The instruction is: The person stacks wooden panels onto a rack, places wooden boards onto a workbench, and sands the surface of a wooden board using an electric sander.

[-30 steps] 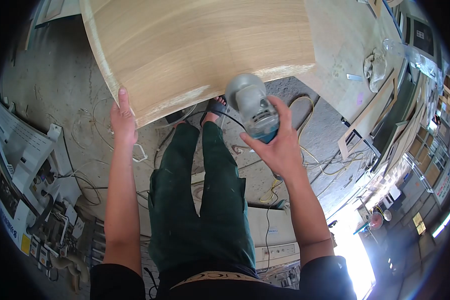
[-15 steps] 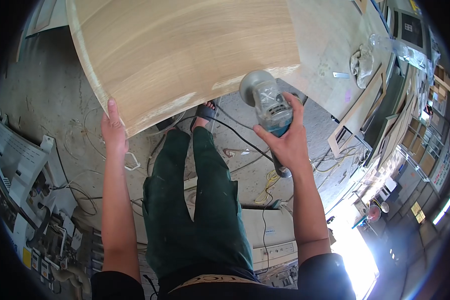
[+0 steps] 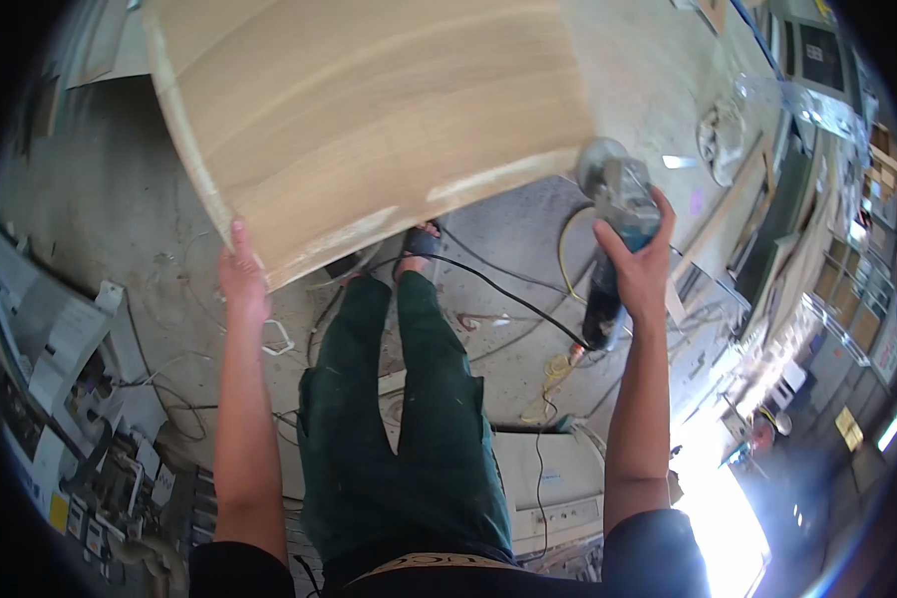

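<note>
A large wood-veneer panel [image 3: 399, 95] fills the upper middle of the view, with pale scuffed strips along its near and left edges. My left hand [image 3: 243, 276] grips its near left corner, thumb on top and fingers hidden below. My right hand [image 3: 638, 264] is wrapped round the body of a dusty power sander [image 3: 623, 199]. The sander's round pad sits at the panel's near right corner; whether it touches the wood I cannot tell. A dark hose or handle section [image 3: 604, 299] hangs below the sander, and a black cable [image 3: 498, 284] runs from it across the floor.
The panel lies over a pale worktable [image 3: 633, 80], which carries a crumpled cloth [image 3: 720, 135] and a small metal plate [image 3: 679, 161]. Wood strips [image 3: 718, 224] lean at right. Cords and a yellow hose [image 3: 564, 249] cross the floor. A white machine [image 3: 80, 344] stands at left.
My right hand has moved the sander rightward along the near edge to the panel's right corner. My left hand keeps its hold on the left corner. The whole view has shifted slightly.
</note>
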Available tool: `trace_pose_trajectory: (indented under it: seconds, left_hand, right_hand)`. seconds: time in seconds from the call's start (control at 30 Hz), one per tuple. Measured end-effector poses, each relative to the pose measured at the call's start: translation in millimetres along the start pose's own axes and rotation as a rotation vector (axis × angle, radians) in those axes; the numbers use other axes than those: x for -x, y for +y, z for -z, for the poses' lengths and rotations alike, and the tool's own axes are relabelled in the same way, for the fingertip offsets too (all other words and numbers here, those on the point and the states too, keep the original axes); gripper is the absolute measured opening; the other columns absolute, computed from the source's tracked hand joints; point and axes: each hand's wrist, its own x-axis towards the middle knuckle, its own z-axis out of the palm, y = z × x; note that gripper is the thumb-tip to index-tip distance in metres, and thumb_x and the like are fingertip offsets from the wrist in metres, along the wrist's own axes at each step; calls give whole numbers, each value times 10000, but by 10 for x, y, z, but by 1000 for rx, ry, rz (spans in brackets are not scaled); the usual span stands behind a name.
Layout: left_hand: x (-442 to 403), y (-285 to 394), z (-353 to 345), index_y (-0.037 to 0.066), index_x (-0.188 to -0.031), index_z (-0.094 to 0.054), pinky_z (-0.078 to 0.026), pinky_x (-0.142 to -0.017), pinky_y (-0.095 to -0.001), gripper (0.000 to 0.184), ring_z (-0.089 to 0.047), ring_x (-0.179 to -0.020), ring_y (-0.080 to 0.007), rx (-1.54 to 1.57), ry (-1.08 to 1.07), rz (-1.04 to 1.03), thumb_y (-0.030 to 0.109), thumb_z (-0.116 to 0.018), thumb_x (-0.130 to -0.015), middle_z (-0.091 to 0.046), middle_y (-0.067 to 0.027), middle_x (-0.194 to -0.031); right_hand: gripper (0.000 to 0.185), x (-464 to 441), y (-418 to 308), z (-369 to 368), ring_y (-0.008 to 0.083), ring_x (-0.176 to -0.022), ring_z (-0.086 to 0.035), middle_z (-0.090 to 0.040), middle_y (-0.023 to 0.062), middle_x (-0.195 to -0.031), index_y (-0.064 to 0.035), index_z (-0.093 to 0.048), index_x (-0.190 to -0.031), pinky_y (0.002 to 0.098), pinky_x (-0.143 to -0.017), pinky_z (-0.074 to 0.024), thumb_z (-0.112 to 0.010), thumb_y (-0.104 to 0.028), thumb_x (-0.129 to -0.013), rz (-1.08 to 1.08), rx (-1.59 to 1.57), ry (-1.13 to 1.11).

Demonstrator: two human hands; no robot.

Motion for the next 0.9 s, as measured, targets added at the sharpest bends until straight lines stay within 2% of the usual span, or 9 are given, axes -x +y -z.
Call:
trace_pose_trajectory:
  seconds: [0.13,0.3,0.37,0.47,0.53,0.67,0.7,0.83,0.9]
  left_hand:
    - [46,64,-17,-44,-1246,-610,-471,-920,-320,656,-588,-1019,-153,-63,1,-23,568,-565,-1014,-664,-103,-1146]
    - [113,146,-67,-58,-1260,-600,-466,-953,-327,690,-594,-1048,-169,-64,31,-17,582,-577,-1002,-669,-109,-1150]
    - [33,18,-16,-62,-1265,-596,-464,-965,-331,703,-595,-1061,-176,-55,37,-24,588,-580,-997,-670,-114,-1154]
    - [-14,-47,29,-68,-1291,-584,-463,-984,-344,721,-601,-1086,-191,-64,28,-77,590,-582,-995,-668,-135,-1183]
    - [13,-2,24,-48,-1355,-543,-448,-1015,-333,734,-591,-1151,-198,-28,-44,-14,594,-567,-1000,-644,-131,-1251]
    - [-83,267,72,-41,-1378,-534,-447,-1030,-347,737,-599,-1174,-202,-84,-75,39,592,-561,-1002,-646,-128,-1276]
    - [-240,317,106,-37,-1364,-553,-464,-1013,-354,716,-612,-1154,-205,32,-107,44,580,-568,-1001,-650,-124,-1276]
    - [-739,940,22,-23,-1341,-582,-509,-961,-376,655,-637,-1141,-218,172,-92,96,546,-548,-1018,-661,-114,-1269]
    - [-1064,1191,-35,-9,-1380,-551,-502,-995,-397,680,-628,-1178,-238,136,-132,95,569,-516,-1024,-640,-131,-1317]
  right_hand:
    - [900,269,-201,-223,260,-1216,-549,-548,157,-1333,-53,-380,-1482,382,-1061,-432,-880,-227,-754,-1,3,-70]
    - [933,443,-390,-372,296,-1323,-486,-488,168,-1430,-64,-382,-1492,405,-1135,-370,-889,-183,-718,-43,38,-213]
    - [913,354,-281,-313,286,-1309,-490,-497,162,-1413,-66,-390,-1491,397,-1127,-375,-882,-173,-730,30,29,-171]
    - [877,204,-212,-177,275,-1288,-494,-510,155,-1393,-62,-397,-1489,391,-1116,-377,-867,-174,-758,-37,-47,-103]
    - [860,146,-191,-107,268,-1258,-499,-519,151,-1365,-58,-392,-1494,381,-1102,-378,-852,-183,-779,-53,-14,-8]
    - [882,390,46,-18,273,-1238,-491,-514,156,-1347,-55,-382,-1503,382,-1099,-369,-851,-218,-774,-39,-60,44]
    - [882,505,58,8,273,-1238,-491,-514,156,-1347,-55,-382,-1503,382,-1099,-369,-851,-218,-774,-36,-67,42]
    - [929,1019,-34,4,277,-1259,-483,-506,157,-1365,-52,-381,-1506,396,-1110,-360,-866,-262,-742,-125,-87,-56]
    - [947,1248,-100,-30,281,-1267,-482,-502,158,-1374,-51,-381,-1507,399,-1114,-358,-872,-272,-728,-176,-116,-95]
